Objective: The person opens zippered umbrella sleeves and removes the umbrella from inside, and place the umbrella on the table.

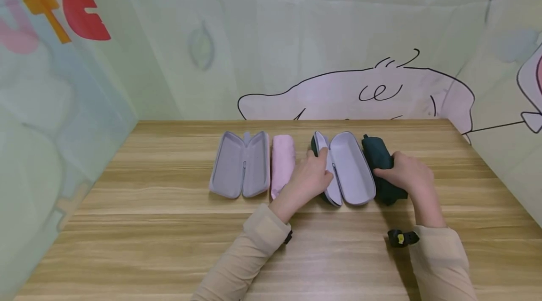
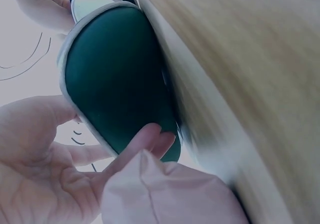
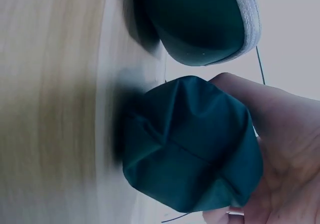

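Note:
A zippered hard case, dark green outside with a pale grey lining, lies open right of the table's middle. My left hand holds its left half, which stands tilted up; in the left wrist view the fingers lie along its green shell. To the right of it is a dark green rolled fabric bundle, like a folded compact umbrella. My right hand grips this bundle from the right side; its gathered end fills the middle of the right wrist view.
Just left of my left hand lies a pink rolled fabric bundle. Beside it a second case is spread open, grey inside. All stand in a row on the wooden table. A printed cloth backdrop rises behind the table.

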The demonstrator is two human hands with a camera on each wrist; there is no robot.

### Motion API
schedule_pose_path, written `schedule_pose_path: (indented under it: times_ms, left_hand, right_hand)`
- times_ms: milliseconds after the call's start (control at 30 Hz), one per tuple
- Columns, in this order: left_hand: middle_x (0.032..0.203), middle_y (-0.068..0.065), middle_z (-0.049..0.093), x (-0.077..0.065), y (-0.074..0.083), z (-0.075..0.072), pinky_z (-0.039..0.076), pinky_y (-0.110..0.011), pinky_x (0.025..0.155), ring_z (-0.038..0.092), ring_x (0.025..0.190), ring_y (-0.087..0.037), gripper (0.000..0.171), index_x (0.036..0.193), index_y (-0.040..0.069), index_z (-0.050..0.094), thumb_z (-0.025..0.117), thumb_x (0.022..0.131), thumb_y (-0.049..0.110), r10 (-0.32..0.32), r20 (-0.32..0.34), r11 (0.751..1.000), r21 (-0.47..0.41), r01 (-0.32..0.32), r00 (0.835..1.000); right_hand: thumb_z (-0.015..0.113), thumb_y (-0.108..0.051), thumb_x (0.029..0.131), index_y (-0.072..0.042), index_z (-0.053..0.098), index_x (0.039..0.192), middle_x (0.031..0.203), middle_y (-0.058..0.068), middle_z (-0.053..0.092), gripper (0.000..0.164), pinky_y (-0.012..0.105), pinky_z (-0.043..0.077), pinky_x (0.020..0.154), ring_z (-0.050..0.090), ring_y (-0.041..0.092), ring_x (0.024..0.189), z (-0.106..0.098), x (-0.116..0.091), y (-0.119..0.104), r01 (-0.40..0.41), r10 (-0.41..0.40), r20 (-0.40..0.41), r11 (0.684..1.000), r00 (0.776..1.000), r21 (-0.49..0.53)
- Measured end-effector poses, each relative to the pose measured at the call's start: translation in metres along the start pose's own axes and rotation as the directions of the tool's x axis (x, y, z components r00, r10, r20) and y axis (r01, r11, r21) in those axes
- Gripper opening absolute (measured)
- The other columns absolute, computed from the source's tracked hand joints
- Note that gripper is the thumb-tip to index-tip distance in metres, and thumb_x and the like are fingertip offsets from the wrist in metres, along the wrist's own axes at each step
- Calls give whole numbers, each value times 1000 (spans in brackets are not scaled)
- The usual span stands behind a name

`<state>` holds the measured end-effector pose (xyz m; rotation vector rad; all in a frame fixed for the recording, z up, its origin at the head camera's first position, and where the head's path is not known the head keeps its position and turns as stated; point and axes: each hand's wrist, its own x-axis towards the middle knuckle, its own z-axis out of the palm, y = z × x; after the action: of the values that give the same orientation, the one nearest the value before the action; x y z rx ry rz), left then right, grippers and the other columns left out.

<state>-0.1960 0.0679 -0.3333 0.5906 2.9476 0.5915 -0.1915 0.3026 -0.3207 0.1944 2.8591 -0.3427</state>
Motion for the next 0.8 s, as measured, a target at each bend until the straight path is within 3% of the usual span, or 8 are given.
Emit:
schedule_pose_path:
  times_ms: [267, 433, 567, 800]
  left_hand:
    - [101, -19, 59, 1, -1, 0, 41, -28, 50, 53, 63, -21, 53, 137, 5, 42, 59, 90, 23, -4, 29, 1000, -2, 4, 1000]
    - [105, -19, 59, 1, -1, -2, 43, -29, 53, 54, 66, -22, 56, 140, 6, 40, 59, 90, 24, -18, 30, 1000, -3, 18, 999]
    - [114, -21, 57, 0, 0, -3, 48, -32, 59, 57, 74, -24, 58, 142, 6, 39, 58, 91, 26, -23, 17, 1000, 0, 23, 1000]
    - [126, -20, 53, -1, 1, -3, 51, -39, 83, 57, 100, -29, 59, 142, 7, 40, 59, 91, 27, -16, -10, 1000, 22, 17, 1000]
  right_hand:
    - [54, -57, 87, 14, 41, 132, 122, 39, 52, 85, 48, 49, 67, 58, 44, 93, -1, 0, 1, -22, 22, 57, 1000, 998, -2]
    - [52, -58, 88, 15, 41, 132, 123, 41, 51, 86, 49, 50, 69, 58, 47, 97, -3, -1, -1, -10, 10, 53, 1000, 999, 7]
    - [50, -57, 90, 16, 42, 132, 123, 40, 52, 84, 47, 49, 66, 59, 45, 95, -5, -1, -2, -1, 1, 27, 1000, 1000, 15]
    - [48, -57, 91, 16, 42, 131, 122, 40, 52, 83, 46, 48, 65, 59, 45, 94, -4, -3, -2, 4, -5, 33, 1000, 999, 19]
